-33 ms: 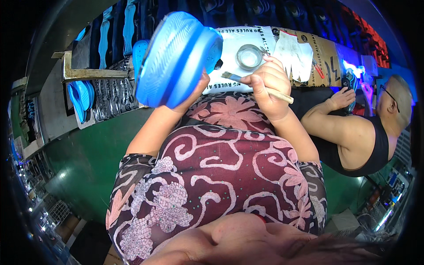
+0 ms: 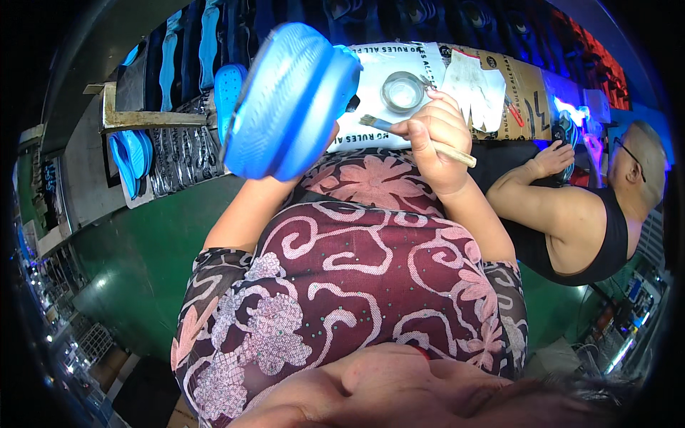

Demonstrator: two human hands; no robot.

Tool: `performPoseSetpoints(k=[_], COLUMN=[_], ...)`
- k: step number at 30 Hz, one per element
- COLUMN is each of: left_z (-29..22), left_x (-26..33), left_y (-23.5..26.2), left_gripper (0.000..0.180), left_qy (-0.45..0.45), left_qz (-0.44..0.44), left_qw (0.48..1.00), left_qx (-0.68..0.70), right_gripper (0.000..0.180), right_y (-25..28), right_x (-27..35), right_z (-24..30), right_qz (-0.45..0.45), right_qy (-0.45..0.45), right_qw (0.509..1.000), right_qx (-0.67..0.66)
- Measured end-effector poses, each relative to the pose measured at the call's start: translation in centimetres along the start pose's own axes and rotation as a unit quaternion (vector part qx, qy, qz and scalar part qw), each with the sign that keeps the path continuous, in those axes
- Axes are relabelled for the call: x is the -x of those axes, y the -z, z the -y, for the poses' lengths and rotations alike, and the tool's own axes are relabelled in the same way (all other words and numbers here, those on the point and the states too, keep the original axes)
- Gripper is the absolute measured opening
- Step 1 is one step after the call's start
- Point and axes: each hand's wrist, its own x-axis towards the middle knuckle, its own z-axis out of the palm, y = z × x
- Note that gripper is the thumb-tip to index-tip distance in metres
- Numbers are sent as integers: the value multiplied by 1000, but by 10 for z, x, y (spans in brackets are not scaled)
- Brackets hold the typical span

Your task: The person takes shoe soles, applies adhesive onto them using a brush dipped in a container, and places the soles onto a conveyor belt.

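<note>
Shoe workshop worktop: our left hand grips blue sole tilted for brushing; right hand pinches brush near glue tin.

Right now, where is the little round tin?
In the head view, the round tin sits on the workbench just above the right hand, left of the white gloves.

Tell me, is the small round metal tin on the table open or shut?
Open: the small round metal tin has no lid, and its pale inside shows from above.
</note>
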Motion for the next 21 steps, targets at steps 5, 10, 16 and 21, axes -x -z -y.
performPoseSetpoints(k=[5,10,16,21], left_z=[-12,-55,-92,-145], left_x=[-2,-50,-105,-250], left_y=[14,32,53,-23], left_gripper=[30,44,73,54], left_qy=[66,151,206,73], left_qz=[-27,-70,363,463], left_qw=[995,930,750,679], left_qx=[64,327,513,565], right_gripper=[24,26,21,24], right_y=[12,28,41,41], right_x=[10,25,44,53], right_z=[-4,-13,-12,-12], right_qz=[-32,-102,-133,-198], right_qy=[-39,-114,-161,-233], right_qw=[999,988,977,951], right_qx=[-20,-33,-43,-40])
